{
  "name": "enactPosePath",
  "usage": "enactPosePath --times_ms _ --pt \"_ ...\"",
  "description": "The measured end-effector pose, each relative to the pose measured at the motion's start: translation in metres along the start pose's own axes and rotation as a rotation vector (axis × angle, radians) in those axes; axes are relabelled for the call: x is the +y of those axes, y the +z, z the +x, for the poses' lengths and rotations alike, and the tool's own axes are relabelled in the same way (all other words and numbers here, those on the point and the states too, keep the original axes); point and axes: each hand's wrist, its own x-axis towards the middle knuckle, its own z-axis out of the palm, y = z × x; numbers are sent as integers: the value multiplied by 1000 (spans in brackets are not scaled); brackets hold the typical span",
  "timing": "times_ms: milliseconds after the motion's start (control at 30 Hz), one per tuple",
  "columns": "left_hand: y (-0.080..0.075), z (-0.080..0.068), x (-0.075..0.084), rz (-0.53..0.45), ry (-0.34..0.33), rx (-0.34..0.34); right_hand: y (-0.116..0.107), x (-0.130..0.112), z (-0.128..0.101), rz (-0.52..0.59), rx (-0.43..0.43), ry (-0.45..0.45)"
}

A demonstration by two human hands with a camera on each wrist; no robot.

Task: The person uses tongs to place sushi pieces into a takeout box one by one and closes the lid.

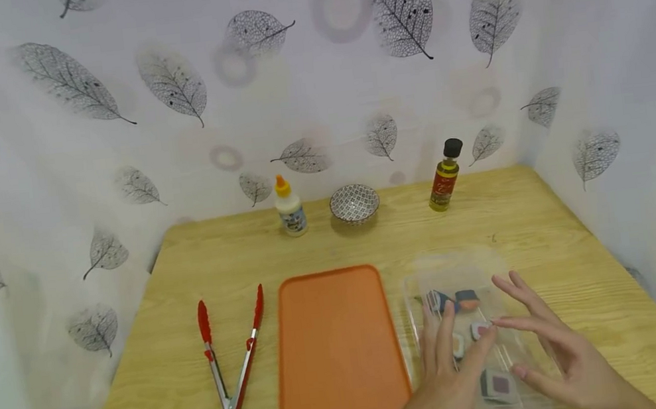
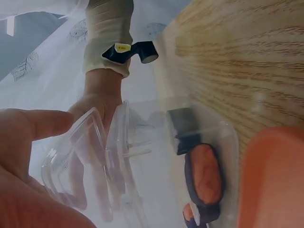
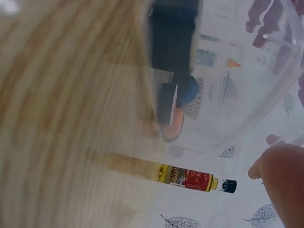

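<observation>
Both hands, left (image 1: 442,379) and right (image 1: 559,347), lie released with straight fingers on the clear sushi box (image 1: 425,274); uneven pressure could skid it across the counter (image 1: 546,221).

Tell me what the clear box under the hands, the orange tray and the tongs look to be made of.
Clear box: thin transparent plastic, glossy; the sushi pieces show through it.
Orange tray: likely plastic, matte, one even colour with rounded corners.
Tongs: shiny metal arms, probably steel, with red tips that look like silicone or plastic.
Both hands, left hand and right hand, rest on the box with straight fingers.
</observation>
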Motion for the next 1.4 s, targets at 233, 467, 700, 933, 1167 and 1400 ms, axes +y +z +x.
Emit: enactPosePath --times_ms 233,467,700,933,1167,1400 --pt "9 0 -6 134 -94 -101 5 4 -12 -116 -29 88" --pt "20 2 -11 211 -107 -106 5 8 -19 -300 -59 172" --pt "28 -2 -14 407 -66 -69 7 10 -16 -349 -115 111" --pt "34 -10 -19 672 -26 5 4 8 -13 -391 -177 92" --pt "-21 7 -5 544 -213 -174 -14 -3 7 -516 -140 337" --pt "-51 62 -36 506 -204 32 -33 18 43 -653 -113 453"
